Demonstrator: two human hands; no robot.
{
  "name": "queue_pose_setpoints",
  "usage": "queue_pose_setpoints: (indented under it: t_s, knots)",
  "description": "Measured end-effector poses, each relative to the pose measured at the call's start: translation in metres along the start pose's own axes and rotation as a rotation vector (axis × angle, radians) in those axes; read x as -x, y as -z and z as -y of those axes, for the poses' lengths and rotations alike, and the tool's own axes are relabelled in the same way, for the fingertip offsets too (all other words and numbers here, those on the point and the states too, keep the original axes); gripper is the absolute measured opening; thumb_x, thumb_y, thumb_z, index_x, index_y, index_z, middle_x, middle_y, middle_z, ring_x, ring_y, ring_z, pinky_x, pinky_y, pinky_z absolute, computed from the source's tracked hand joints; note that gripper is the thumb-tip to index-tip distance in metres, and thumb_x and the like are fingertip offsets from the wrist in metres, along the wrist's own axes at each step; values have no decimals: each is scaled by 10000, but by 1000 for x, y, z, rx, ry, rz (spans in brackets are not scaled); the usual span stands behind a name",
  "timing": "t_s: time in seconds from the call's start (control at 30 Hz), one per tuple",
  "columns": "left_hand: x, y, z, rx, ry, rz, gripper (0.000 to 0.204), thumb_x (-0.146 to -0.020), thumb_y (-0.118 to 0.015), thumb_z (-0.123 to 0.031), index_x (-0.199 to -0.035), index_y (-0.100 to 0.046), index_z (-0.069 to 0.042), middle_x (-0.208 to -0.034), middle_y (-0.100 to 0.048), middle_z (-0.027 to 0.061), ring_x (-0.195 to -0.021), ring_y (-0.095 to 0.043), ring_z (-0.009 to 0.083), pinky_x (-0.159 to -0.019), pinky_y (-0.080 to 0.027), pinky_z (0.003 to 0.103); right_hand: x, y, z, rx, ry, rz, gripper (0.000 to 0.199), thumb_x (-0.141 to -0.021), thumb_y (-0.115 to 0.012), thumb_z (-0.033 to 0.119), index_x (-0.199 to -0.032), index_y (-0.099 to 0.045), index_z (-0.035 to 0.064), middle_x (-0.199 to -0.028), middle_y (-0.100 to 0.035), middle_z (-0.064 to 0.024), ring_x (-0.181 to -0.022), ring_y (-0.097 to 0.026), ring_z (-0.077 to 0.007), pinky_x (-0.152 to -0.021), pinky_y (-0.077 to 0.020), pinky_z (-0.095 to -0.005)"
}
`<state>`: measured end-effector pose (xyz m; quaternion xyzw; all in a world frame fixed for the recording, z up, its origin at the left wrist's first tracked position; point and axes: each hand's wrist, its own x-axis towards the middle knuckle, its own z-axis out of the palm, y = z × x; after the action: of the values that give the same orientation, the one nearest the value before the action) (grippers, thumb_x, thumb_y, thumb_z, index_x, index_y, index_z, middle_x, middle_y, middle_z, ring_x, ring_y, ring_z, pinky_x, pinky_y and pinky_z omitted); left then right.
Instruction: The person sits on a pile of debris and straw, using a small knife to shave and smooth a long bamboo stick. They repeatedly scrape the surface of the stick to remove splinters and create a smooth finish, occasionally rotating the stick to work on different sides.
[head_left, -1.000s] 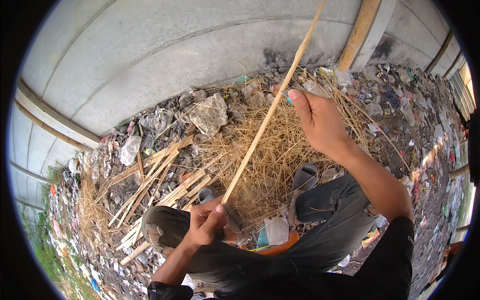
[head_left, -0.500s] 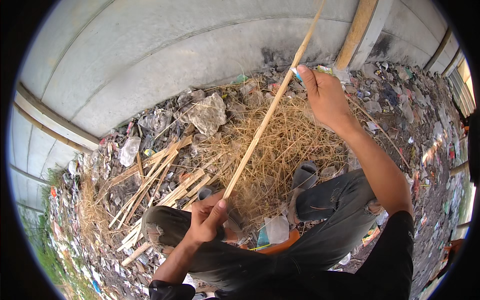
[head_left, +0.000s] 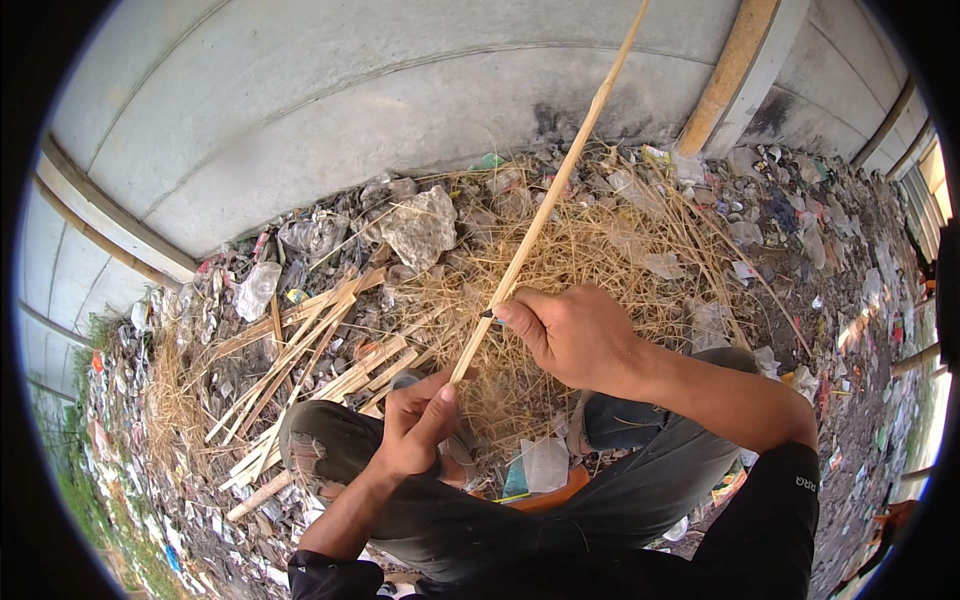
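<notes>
The strip [head_left: 547, 205], pale and slender, slants from above the left knee [head_left: 318, 448] up and away to the right, crossing in front of the straw [head_left: 610, 245] and the wall [head_left: 400, 105]. It is probably bamboo or wood: light, stiff along its length, yet likely springy toward the thin far end, which runs to the top edge of the view. Its surface is presumably dry rather than slippery, with edges that may splinter. The thicker near end appears the best place to hold—firm enough to steady the long free part.

The left hand [head_left: 418, 422] is closed on that near end, thumb laid along the top, fingers curled beneath. The right hand [head_left: 580, 335] is curled nearly to a fist around a small tool, apparently a blade [head_left: 488, 314]—mostly hidden by thumb and fingers. Its dark tip lies at the strip's right edge, near the left hand; whether it bites cannot be told.
</notes>
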<state>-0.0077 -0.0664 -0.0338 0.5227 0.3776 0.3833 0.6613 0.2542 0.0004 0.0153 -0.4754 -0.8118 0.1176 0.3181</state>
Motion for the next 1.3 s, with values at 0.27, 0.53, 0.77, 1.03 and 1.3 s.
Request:
queue_pose_setpoints:
  t_s: [0.27, 0.53, 0.77, 1.03, 1.3]
  knots:
    - [-3, -2, 1, -41, -44, -21, 493, -1121, -476, -318, -1374, -582, 91, -534, -371, -61, -442, -297, 38, -464, -238, 248, -2, 1, 6, 10, -73, 48, 549, -1117, -399, 453, -943, -709, 35, -529, -573, -159, -505, -638, -375, -463, -474, -469]
    - [-4, 4, 3, 47, -42, 14, 608, -1123, -426, -441, -1443, -541, 63, -563, -390, -78, -480, -320, 27, -490, -269, 233, -9, -6, 5, -104, -67, 67, 553, -1113, -408, 459, -877, -681, 41, -518, -561, -155, -487, -615, -379, -458, -466, -466]
    - [-3, 2, 2, 12, -38, -20, 1054, -978, -176, -813, -1461, -521, 59, -526, -348, -78, -455, -289, 35, -471, -232, 241, -14, -13, 17, -136, -14, 93, 483, -1099, -472, 418, -876, -687, 47, -530, -564, -144, -470, -601, -354, -451, -454, -464]
    - [-7, 0, 0, 36, 26, -50, 1324, -802, -30, -972, -1468, -509, 67, -513, -322, -80, -451, -270, 47, -460, -223, 243, -8, -20, 19, -142, -42, 168, 441, -1079, -515, 415, -901, -711, 61, -579, -611, -170, -530, -645, -373, -474, -475, -479]
    - [-8, -3, -5, 104, 81, -71, 1324, -804, -76, -988, -1418, -543, 87, -646, -536, -39, -474, -314, 32, -466, -237, 209, 6, -24, 34, -388, 60, 579, 541, -1066, -482, 512, -882, -756, 84, -656, -643, -202, -643, -655, -431, -594, -498, -518]
